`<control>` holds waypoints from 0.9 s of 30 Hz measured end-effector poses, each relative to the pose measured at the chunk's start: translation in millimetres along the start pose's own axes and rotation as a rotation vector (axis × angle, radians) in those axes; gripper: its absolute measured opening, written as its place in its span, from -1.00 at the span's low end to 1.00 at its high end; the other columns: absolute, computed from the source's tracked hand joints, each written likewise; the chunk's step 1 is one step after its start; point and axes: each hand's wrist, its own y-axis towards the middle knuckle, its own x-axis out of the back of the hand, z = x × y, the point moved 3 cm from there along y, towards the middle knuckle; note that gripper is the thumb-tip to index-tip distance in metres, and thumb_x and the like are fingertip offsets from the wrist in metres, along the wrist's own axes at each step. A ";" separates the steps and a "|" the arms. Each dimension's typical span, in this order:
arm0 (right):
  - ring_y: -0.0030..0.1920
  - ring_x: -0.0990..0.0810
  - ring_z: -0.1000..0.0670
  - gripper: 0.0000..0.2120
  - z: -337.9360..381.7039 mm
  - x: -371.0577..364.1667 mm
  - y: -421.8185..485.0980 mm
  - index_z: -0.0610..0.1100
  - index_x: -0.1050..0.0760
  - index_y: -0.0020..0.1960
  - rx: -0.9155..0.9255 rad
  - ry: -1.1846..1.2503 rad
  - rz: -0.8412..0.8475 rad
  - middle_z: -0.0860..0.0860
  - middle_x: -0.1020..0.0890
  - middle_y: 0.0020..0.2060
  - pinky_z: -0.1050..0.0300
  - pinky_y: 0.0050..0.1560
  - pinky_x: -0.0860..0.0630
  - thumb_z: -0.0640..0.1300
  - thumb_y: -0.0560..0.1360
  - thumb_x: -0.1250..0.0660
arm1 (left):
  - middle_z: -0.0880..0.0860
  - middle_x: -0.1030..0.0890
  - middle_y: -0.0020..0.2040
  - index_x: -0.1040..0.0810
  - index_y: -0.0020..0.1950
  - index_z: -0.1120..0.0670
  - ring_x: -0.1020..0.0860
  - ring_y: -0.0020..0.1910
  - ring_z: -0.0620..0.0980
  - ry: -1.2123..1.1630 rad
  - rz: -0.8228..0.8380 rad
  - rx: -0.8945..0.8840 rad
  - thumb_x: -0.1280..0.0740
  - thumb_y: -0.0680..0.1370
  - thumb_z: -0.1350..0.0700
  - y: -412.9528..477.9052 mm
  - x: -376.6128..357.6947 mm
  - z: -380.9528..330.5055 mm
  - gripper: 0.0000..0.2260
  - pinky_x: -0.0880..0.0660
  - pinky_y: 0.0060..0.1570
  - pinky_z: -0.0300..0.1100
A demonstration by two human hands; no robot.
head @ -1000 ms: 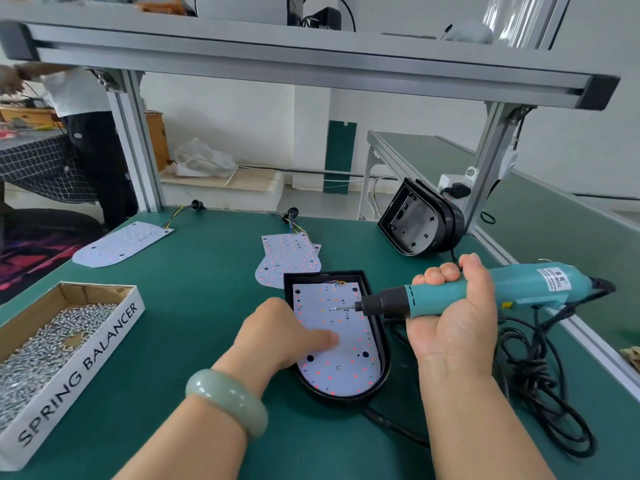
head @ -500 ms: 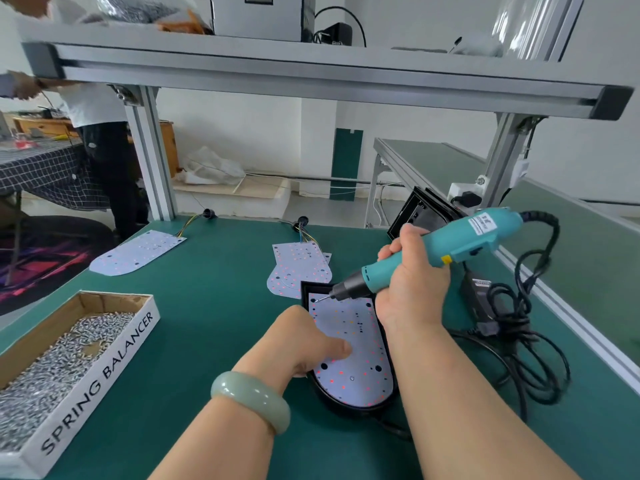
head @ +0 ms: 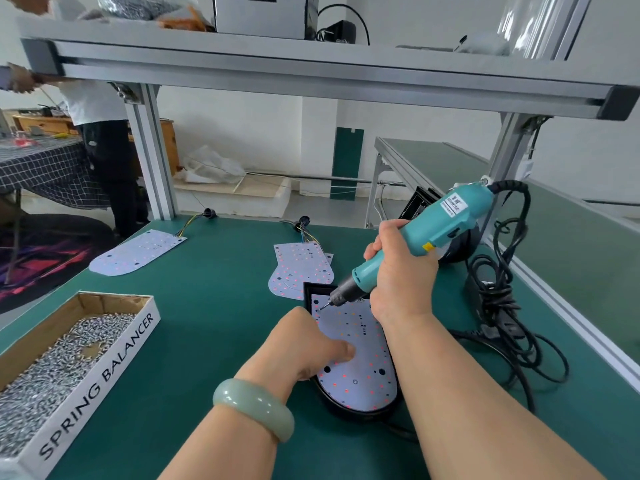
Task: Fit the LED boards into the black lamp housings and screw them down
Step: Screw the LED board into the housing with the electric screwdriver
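A black lamp housing (head: 346,408) lies on the green bench with a white LED board (head: 360,362) seated in it. My left hand (head: 306,344) rests on the board's left side, fingers curled, thumb pressing the board. My right hand (head: 398,275) grips a teal electric screwdriver (head: 426,237), tilted, its bit tip touching the board's far left corner. Two loose LED boards lie behind: one (head: 301,268) just beyond the housing, another (head: 136,251) at the far left. A second black housing (head: 415,202) stands behind the screwdriver, mostly hidden.
A cardboard box (head: 104,368) marked SPRING BALANCER holds several small screws at the left. The screwdriver's black cable (head: 502,306) coils at the right by the bench's aluminium edge. A shelf beam (head: 311,74) crosses overhead. A person (head: 100,140) stands at the far left.
My right hand swung the screwdriver from lying level over the housing to a steep tilt, and brought its bit down onto the board's far left corner. My left hand stayed on the board.
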 end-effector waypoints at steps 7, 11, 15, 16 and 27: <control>-0.54 -0.43 0.07 -0.79 0.7 -15.5 -1.5 -0.09 -0.40 -0.25 0.068 -0.117 0.120 0.11 -0.46 -0.50 0.29 -0.46 -0.41 -0.33 0.46 -0.32 | -0.03 -0.39 -0.50 -0.37 -0.34 0.07 -0.31 -0.55 -0.01 0.038 -0.032 0.010 -0.47 0.30 0.05 1.0 -0.8 0.3 -0.72 -0.24 -0.49 -0.30; -0.54 -0.39 0.06 -0.80 -1.6 -31.6 -3.0 0.04 -0.45 -0.35 0.076 -0.176 0.287 0.14 -0.46 -0.53 0.27 -0.43 -0.40 -0.22 0.37 -0.33 | -0.01 -0.40 -0.46 -0.38 -0.32 0.08 -0.32 -0.51 0.00 0.054 -0.032 0.017 -0.47 0.29 0.06 3.4 -1.6 0.0 -0.74 -0.26 -0.46 -0.28; -0.56 -0.36 0.04 -0.75 -6.5 -39.8 -5.2 0.10 -0.47 -0.43 0.036 -0.207 0.403 0.11 -0.41 -0.59 0.16 -0.39 -0.39 -0.16 0.36 -0.36 | -0.01 -0.45 -0.45 -0.45 -0.29 0.09 -0.36 -0.52 -0.02 0.085 -0.025 0.019 -0.47 0.30 0.05 4.2 -1.5 1.1 -0.77 -0.30 -0.47 -0.29; -0.56 -0.36 0.04 -0.76 -7.2 -39.3 -4.9 0.07 -0.46 -0.42 0.026 -0.198 0.398 0.10 -0.41 -0.60 0.15 -0.39 -0.39 -0.16 0.36 -0.37 | 0.00 -0.46 -0.44 -0.46 -0.28 0.10 -0.37 -0.51 -0.01 0.090 -0.024 0.015 -0.47 0.30 0.05 4.5 -1.6 0.8 -0.78 -0.30 -0.46 -0.28; -0.57 -0.36 0.07 -0.70 -8.2 -31.4 -3.6 0.00 -0.42 -0.35 0.009 -0.130 0.279 0.14 -0.43 -0.57 0.22 -0.45 -0.39 -0.30 0.45 -0.38 | 0.01 -0.41 -0.44 -0.41 -0.29 0.11 -0.32 -0.49 0.01 0.075 -0.005 0.021 -0.46 0.29 0.06 4.6 -1.4 -0.9 -0.76 -0.27 -0.44 -0.26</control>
